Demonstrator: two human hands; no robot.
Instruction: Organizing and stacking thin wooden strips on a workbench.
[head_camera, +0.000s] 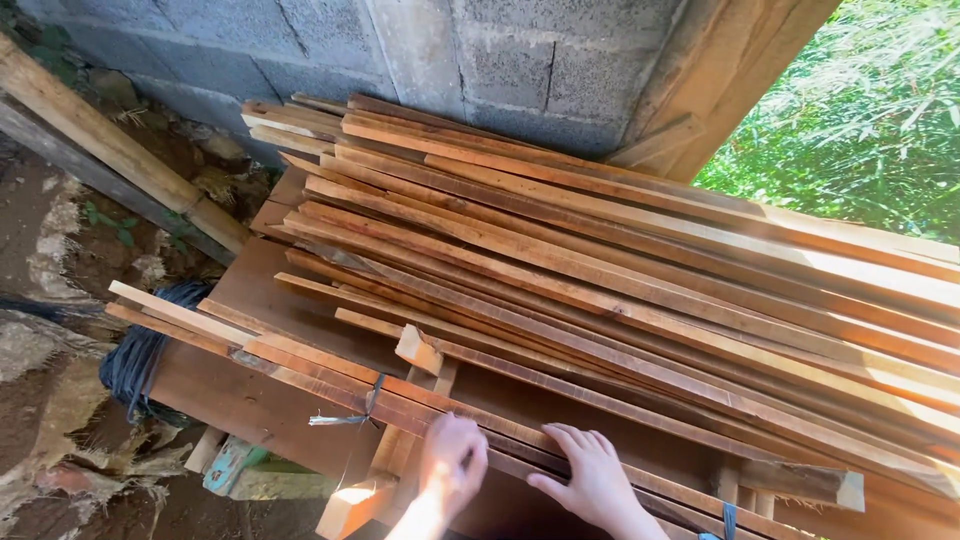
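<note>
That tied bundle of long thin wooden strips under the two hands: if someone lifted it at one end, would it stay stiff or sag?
The bundle of strips would probably sag a little, since each strip is long and thin. The blue-grey tie likely keeps them from sliding apart. Both the left hand and the right hand lie flat on it, which hints at awkward length rather than great weight.

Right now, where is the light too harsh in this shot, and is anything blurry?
Head view: sun washes out the right ends of the wooden slats and the left hand's forearm; the greenery is overbright; the right hand and block wall sit in even shade, fairly sharp.
</note>
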